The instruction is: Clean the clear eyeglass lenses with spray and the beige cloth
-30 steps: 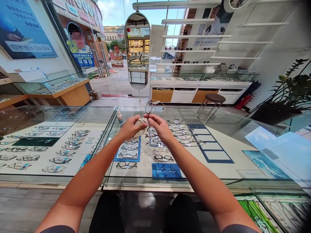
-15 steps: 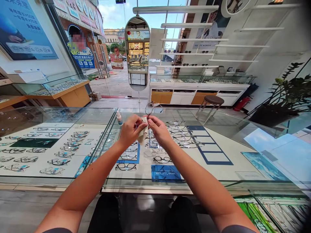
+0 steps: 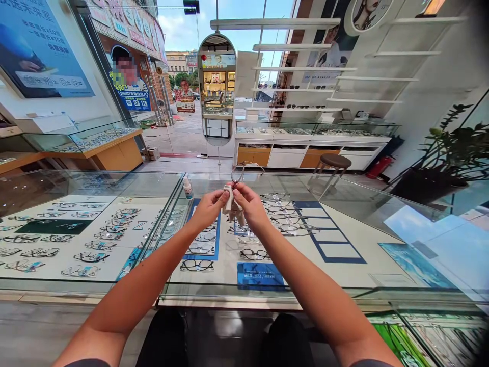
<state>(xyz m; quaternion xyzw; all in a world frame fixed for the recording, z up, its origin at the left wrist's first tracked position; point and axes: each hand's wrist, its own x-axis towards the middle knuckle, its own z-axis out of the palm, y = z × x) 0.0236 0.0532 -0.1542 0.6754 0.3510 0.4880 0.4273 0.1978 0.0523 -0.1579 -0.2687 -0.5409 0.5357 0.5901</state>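
Rows of frames [image 3: 90, 256] lie inside the glass case [image 3: 57, 287] at left, clear of both hands. A bottle [image 3: 188, 188] stands upright near the case's seam, held by neither hand; its cap is too small to make out. The left hand [image 3: 209, 208], thumb against fingers, pinches a pale cloth [image 3: 229, 203], whose loose end hangs between the hands. Above the cloth, a pair of glasses [image 3: 239, 174] is held aloft over the case, one round rim raised. The right hand [image 3: 250, 203] grips the glasses low on that rim between thumb and fingertips, which hide exactly where cloth meets lens. The cloth work looks under way rather than finished: both items are in hand and close together. How much of the lenses is done cannot be told; setting down glasses and cloth appears left to do.
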